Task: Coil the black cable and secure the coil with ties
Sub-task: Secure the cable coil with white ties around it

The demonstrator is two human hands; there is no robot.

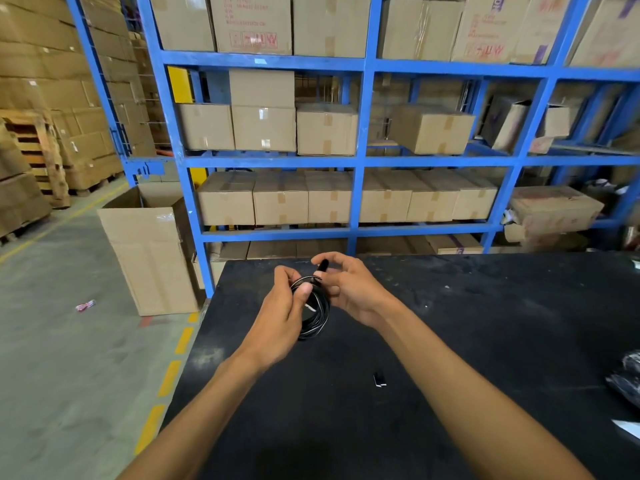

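Note:
A coil of thin black cable (316,318) hangs above the far part of the black table (433,341). My left hand (282,313) grips the coil's left side, thumb pressed over the loops. My right hand (349,289) holds the cable's black plug end (322,265) between thumb and fingers at the top of the coil. A small white piece shows inside the coil by my left thumb; I cannot tell whether it is a tie. A small black-and-white piece (379,380) lies on the table nearer to me.
Dark plastic-wrapped items (627,379) lie at the table's right edge. Blue shelving (360,161) with cardboard boxes stands behind the table. An open tall carton (152,251) stands on the floor at the left, beside yellow floor marks.

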